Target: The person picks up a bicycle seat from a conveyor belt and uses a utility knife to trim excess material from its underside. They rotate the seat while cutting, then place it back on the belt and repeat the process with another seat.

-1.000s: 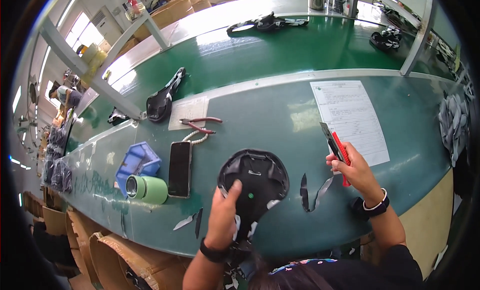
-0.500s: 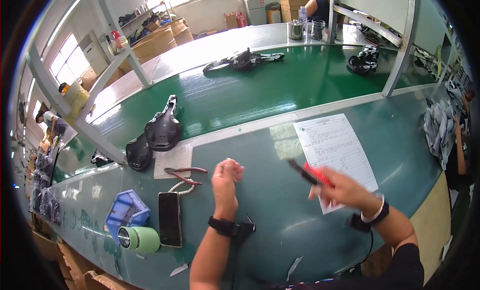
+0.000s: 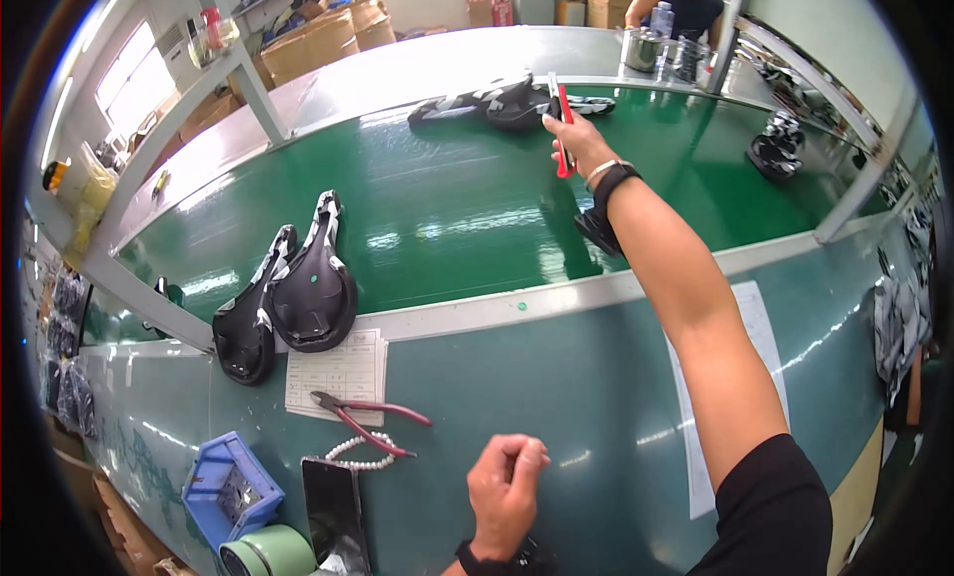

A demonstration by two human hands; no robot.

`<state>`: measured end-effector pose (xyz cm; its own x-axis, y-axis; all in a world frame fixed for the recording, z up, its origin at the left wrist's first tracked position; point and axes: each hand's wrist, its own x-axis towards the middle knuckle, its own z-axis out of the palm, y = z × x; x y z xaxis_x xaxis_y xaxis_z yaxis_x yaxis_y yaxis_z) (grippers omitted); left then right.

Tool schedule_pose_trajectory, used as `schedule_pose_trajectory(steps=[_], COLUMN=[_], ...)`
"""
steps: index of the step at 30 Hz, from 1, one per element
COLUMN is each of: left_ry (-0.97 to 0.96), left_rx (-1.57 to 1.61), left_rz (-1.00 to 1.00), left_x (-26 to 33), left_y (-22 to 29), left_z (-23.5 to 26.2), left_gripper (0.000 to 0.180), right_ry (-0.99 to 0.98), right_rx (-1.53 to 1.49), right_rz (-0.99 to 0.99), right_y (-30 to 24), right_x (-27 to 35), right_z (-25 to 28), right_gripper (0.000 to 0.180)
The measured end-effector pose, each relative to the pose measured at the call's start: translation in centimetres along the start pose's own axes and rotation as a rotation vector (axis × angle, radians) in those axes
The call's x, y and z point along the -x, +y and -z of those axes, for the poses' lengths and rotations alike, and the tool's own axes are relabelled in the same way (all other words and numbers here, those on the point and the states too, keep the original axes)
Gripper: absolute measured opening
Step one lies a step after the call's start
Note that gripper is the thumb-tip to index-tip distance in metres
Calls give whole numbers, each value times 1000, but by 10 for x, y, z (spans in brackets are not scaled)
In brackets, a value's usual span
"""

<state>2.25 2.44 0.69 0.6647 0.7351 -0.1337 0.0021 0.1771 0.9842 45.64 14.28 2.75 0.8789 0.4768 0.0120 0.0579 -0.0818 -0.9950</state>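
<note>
Right hand (image 3: 578, 139) gripping red cutter (image 3: 562, 129), blade indistinct; left hand (image 3: 505, 492) clenched, contents hidden

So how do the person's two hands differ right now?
The right hand is stretched far out over the green belt, gripping a red-handled tool; the left hand lies near the body on the table, closed in a fist, with nothing seen in it. Both wrists wear dark bands.

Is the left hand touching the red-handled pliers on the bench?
Apart. The head view shows bare green bench between the left hand, closed in a fist, and the pliers.
</note>
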Motion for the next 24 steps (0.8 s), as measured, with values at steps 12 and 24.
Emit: schedule_pose_trajectory(steps=[12,24], left_ry=[-29,20], left_rx=[-49,41], left_rz=[-40,-101], left_x=[2,-1], left_y=[6,-2], left_z=[1,0], left_gripper=[10,16], right_ry=[5,-481], right_rx=[-167,114], right_rz=[204,-160], right_y=[52,-43], right_x=[-95,188], right_z=[-43,128], right_gripper=[30,31])
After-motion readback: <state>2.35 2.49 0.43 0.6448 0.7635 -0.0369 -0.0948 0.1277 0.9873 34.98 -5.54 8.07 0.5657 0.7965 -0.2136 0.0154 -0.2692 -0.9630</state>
